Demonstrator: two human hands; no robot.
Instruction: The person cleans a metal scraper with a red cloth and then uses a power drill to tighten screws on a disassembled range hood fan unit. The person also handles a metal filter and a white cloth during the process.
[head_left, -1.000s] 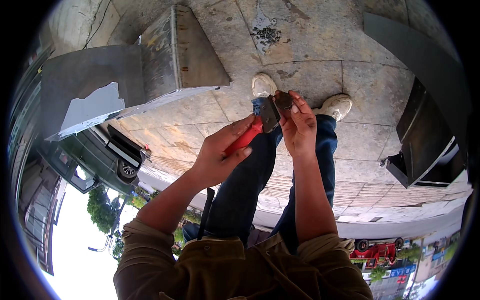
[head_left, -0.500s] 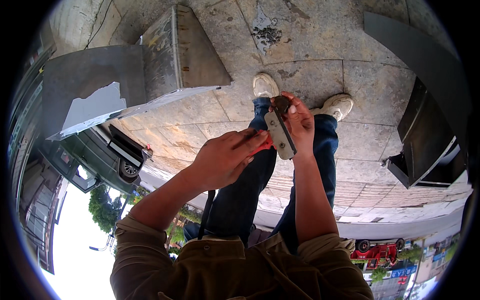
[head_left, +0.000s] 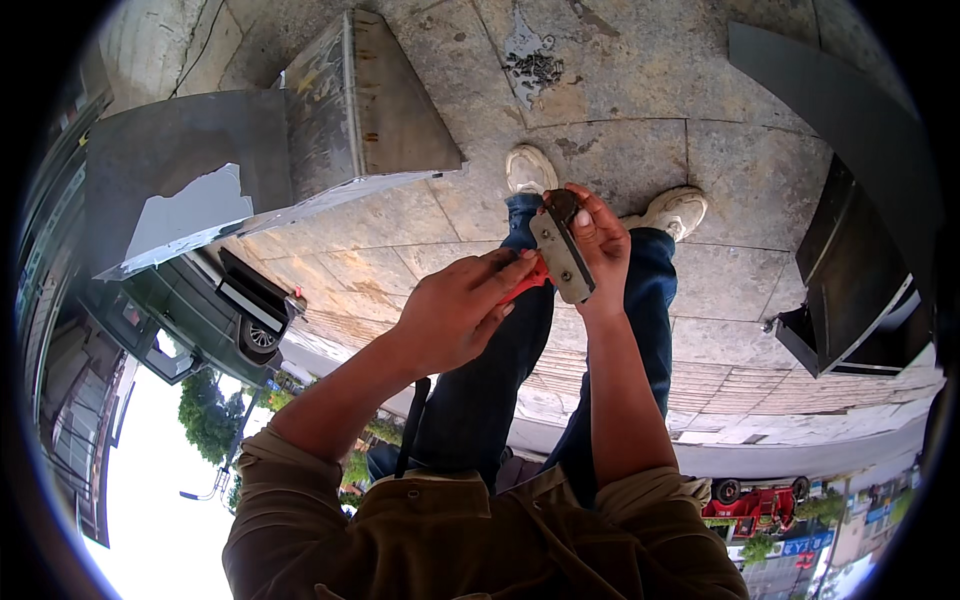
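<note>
- Your right hand [head_left: 600,245] is closing around a flat grey metal piece [head_left: 562,258], fingers wrapping its right edge and thumb side, holding it tilted above your knees.
- A dark rounded knob [head_left: 562,203] is showing at the far end of that piece, just under your right fingertips.
- Your left hand [head_left: 455,312] is curling its fingers together on a red-handled tool [head_left: 527,283]; only a short red stretch is showing between your fingertips and the metal piece, and its tip is touching the piece's left edge.
- You are holding both things in front of your body, over your blue-jeaned legs [head_left: 520,360], not resting on any surface.
- Your two pale shoes [head_left: 530,168] are standing on a stone-paved floor [head_left: 640,110] of large, stained slabs beyond the hands.
- A grey metal box [head_left: 350,110] with a sloping top is sitting to the far left on the paving.
- A dark open cabinet [head_left: 850,290] is standing to the right.
- The metal piece is looking dull, worn and rectangular, with a lighter face turned towards you.
- At the picture's rim a dark green vehicle [head_left: 190,310] and trees are bending with the lens.
</note>
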